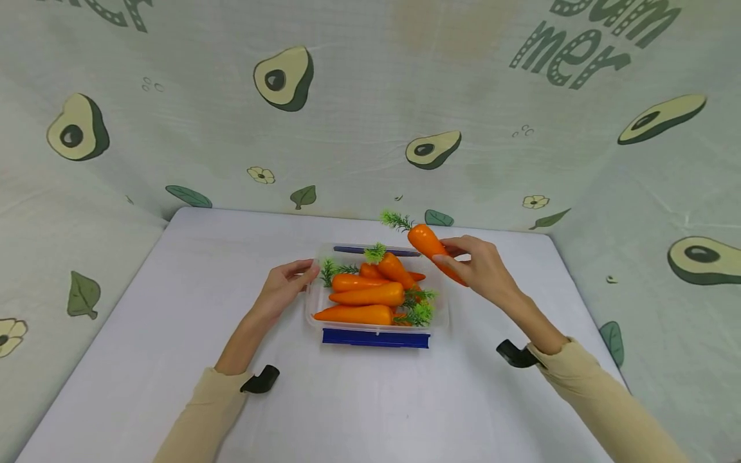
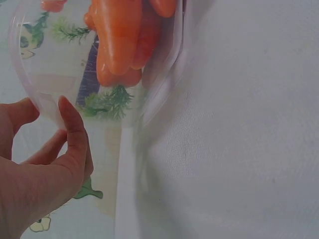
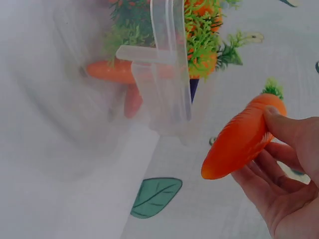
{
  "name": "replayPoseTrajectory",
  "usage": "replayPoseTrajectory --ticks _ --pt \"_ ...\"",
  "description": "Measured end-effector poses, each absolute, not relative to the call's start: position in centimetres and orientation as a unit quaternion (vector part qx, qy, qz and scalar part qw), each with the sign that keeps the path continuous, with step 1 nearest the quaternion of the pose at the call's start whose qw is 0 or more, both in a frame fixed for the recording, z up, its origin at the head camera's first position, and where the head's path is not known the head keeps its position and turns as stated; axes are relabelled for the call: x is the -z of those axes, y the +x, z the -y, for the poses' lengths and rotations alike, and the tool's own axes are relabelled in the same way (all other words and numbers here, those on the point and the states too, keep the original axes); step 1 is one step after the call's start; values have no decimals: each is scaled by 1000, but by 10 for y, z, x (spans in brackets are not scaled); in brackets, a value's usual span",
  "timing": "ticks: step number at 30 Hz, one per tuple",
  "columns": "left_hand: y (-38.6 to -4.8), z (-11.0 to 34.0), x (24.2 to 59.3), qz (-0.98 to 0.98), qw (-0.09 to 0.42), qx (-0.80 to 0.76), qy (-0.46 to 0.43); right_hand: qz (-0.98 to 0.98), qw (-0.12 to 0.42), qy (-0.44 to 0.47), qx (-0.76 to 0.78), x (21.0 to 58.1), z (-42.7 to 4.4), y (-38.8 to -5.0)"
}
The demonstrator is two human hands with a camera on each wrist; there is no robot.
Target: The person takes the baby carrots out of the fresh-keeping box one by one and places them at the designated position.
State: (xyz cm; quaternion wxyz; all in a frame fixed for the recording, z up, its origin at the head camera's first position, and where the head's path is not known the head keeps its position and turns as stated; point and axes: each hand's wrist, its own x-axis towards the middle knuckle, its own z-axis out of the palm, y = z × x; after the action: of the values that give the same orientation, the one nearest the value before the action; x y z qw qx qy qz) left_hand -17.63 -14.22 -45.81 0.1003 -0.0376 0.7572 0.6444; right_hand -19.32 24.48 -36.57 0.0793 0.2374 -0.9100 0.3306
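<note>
A clear plastic container (image 1: 312, 307) with blue clip flaps stands mid-table, heaped with several orange toy carrots (image 1: 370, 294) that have green leafy tops. My left hand (image 1: 285, 288) pinches the container's left rim between thumb and fingers, as the left wrist view shows with the hand (image 2: 55, 159) at the rim's corner. Above the container's right side, my right hand (image 1: 477, 265) holds one carrot (image 1: 427, 240) by its body, leafy top pointing up and left. In the right wrist view that carrot (image 3: 244, 134) is apart from the container wall (image 3: 172, 64).
The container's front blue flap (image 1: 376, 338) hangs outward, and another blue flap (image 1: 376, 251) shows at the back. A white table (image 1: 370, 405) lies beneath. Cloth with avocado prints (image 1: 359, 128) hangs behind and at both sides. Black wrist mounts (image 1: 260, 379) sit by the sleeves.
</note>
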Motion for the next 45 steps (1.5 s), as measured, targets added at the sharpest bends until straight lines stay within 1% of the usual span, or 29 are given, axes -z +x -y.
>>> replayPoseTrajectory --ticks 3,7,15,23,29,45 --pt "-176 143 457 -759 101 -643 -40 918 100 212 -320 371 -255 -194" --pt "-175 143 456 -759 101 -642 -41 928 111 171 -311 381 -268 -195" --pt "-176 142 458 -754 100 -648 -42 934 92 89 -334 406 -289 -198" --pt "-176 142 461 -754 101 -648 -46 934 89 47 -342 430 -303 -202" --pt "-177 141 460 -754 98 -648 -44 930 69 6 -360 445 -311 -203" --pt "-175 142 459 -750 104 -652 -49 935 42 -38 -350 471 -321 -205"
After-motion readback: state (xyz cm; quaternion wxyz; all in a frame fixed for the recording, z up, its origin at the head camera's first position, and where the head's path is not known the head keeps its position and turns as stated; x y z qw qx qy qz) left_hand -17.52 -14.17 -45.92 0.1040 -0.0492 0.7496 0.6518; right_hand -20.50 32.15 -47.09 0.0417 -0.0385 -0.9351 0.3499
